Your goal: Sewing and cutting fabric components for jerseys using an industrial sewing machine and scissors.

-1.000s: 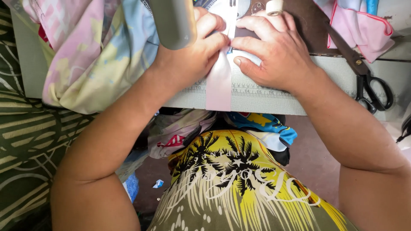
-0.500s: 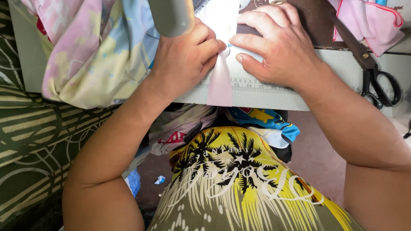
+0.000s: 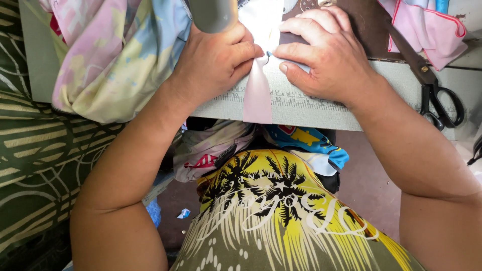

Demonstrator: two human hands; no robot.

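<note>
Pink strip [image 3: 257, 95] pinched flat on the worktop [image 3: 301, 108].
Left hand [image 3: 213, 62] at 9 o'clock curls closed on it; right hand [image 3: 329, 55] at 3 o'clock presses open, empty. Best kept taut, straight.

Left hand [image 3: 216, 62] curled knuckles-up, right hand [image 3: 326, 55] flat with fingers spread, fingertips nearly meeting, forearms angled inward.

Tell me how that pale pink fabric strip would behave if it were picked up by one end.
The pink strip is probably floppy: its free end droops over the edge of the table. It looks thin and light, since the left hand and right hand hold it flat with fingertips alone. Its slight sheen hints it may slide easily.
</note>
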